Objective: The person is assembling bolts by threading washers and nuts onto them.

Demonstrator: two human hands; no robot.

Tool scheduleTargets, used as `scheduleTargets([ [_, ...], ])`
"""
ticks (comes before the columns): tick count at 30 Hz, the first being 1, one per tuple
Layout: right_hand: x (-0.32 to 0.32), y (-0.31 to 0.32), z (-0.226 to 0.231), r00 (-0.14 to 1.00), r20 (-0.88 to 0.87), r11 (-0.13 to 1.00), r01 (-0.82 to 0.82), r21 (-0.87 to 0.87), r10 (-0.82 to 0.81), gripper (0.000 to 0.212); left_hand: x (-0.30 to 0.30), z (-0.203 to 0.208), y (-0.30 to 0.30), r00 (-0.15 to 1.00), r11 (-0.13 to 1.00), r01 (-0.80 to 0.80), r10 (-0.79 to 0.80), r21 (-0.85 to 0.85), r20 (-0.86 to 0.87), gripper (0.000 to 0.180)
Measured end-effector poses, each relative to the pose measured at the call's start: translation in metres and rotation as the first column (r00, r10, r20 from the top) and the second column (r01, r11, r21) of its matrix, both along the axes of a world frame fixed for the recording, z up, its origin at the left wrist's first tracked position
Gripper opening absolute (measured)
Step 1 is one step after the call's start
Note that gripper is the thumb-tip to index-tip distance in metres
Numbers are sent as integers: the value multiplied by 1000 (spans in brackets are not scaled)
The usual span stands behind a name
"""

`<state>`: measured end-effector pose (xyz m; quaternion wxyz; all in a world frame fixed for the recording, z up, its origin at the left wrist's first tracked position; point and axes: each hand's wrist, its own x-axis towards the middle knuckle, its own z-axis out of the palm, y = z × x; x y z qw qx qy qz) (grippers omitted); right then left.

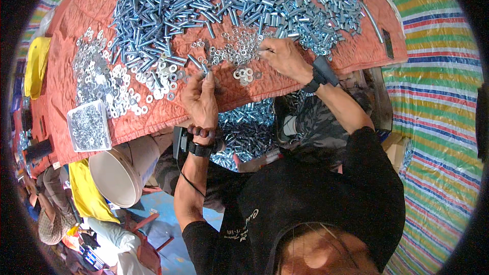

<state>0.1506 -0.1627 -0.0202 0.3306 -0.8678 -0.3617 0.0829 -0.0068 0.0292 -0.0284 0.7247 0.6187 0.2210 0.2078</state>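
Note:
My left hand [199, 96] is closed near the table's front edge, with a shiny metal bolt [205, 68] between thumb and fingers. Further right, my right hand [285, 60] reaches in over the right end of a heap of small spring washers [232, 48]. Its thumb and fingers are pinched together, and whatever they hold is too small to make out. Between the hands lies a small group of flat washers [246, 75]. Left of my left hand spreads a large scatter of flat washers [130, 89].
A big heap of metal bolts and sleeves [204, 0] covers the back of the orange quilted cloth [178, 114]. A clear box of small washers [89, 126] sits at the left edge. Below are a white bucket [116, 178] and more metal pieces [244, 132]. Striped sheeting [428, 101] lies right.

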Motion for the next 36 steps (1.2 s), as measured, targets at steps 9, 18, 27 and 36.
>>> scheduleTargets([
  [9,-2,1,1,995,-93,997,26,-73,-33,14,-2,2,-5,1000,1000,24,-24,-4,-5,15],
  [18,-8,3,-2,997,-64,997,40,-59,-44,18,2,13,-11,998,998,60,-60,18,-3,17],
  [27,-16,1,-1,999,-28,996,-29,87,32,19,9,9,-18,994,947,19,-53,322,97,17],
  [36,-29,16,50,575,-783,896,183,405,237,22,8,12,-34,992,932,123,-109,342,-58,18],
])
